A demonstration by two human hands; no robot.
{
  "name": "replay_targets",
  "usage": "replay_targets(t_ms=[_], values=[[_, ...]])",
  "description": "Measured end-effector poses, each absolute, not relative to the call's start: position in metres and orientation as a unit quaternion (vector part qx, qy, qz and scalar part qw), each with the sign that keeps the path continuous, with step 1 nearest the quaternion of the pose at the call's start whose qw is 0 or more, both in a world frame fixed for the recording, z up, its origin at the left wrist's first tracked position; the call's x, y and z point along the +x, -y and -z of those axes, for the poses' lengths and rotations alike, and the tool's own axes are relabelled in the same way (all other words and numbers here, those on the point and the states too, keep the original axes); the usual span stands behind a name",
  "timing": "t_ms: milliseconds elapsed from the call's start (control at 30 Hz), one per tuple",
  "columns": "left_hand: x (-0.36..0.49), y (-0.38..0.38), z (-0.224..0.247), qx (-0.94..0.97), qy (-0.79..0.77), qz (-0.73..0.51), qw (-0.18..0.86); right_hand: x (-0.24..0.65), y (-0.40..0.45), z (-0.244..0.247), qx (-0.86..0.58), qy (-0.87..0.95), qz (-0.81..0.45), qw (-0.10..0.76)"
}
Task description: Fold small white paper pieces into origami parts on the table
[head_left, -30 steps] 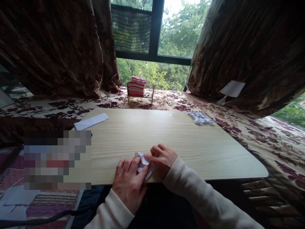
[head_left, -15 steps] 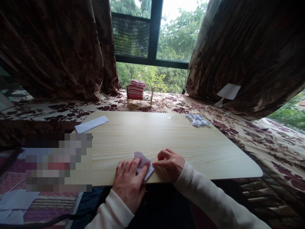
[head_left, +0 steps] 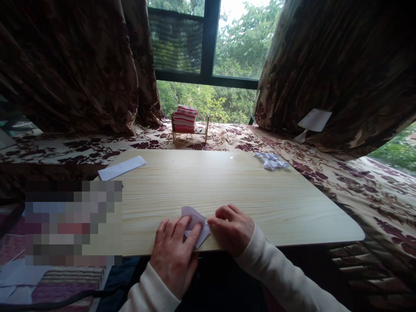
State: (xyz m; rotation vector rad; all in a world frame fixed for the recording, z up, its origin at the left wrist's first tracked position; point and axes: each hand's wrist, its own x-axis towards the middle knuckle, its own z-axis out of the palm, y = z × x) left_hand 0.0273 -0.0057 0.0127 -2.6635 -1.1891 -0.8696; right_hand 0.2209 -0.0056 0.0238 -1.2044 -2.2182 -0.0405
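Note:
A small folded piece of white paper (head_left: 191,212) lies near the front edge of the table, its upper flap bulging up a little. My left hand (head_left: 173,249) rests over its left part, fingers spread and pressing it down from above, so some of the paper is hidden. With thumb and forefinger together, my right hand (head_left: 232,229) pinches the paper's right corner; its other fingers are curled in.
The light wooden table (head_left: 208,182) carries a folded paper strip (head_left: 122,168) at back left and several folded paper pieces (head_left: 272,160) at back right. Behind stand a small rack with striped cloths (head_left: 185,118) and a white lamp (head_left: 314,120). A blurred patch covers the left.
The view has shifted slightly. Both hands stay at the paper in nearly the same pose; the right fingers look drawn slightly closer together at the corner.

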Motion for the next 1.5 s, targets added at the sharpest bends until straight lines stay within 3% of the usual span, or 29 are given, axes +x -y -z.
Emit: replay_targets(t_ms=[400,733,1033,1333,1500], values=[[0.025,0.005,-0.009,-0.876,0.386,0.288,0.037,0.204,-0.019,-0.025,-0.521,0.796,-0.029,0.306],[0.025,0.005,-0.008,-0.874,0.387,0.292,0.032,0.2,-0.016,-0.033,-0.509,0.761,-0.204,0.348],[0.025,0.004,-0.007,-0.874,0.384,0.294,0.043,0.208,-0.016,-0.021,-0.473,0.796,-0.136,0.352],[0.027,0.004,-0.006,-0.873,0.389,0.292,0.044,0.206,-0.003,-0.026,-0.485,0.845,0.04,0.222],[0.028,0.005,-0.008,-0.873,0.401,0.276,0.034,0.207,-0.004,-0.024,-0.495,0.845,0.061,0.192]])
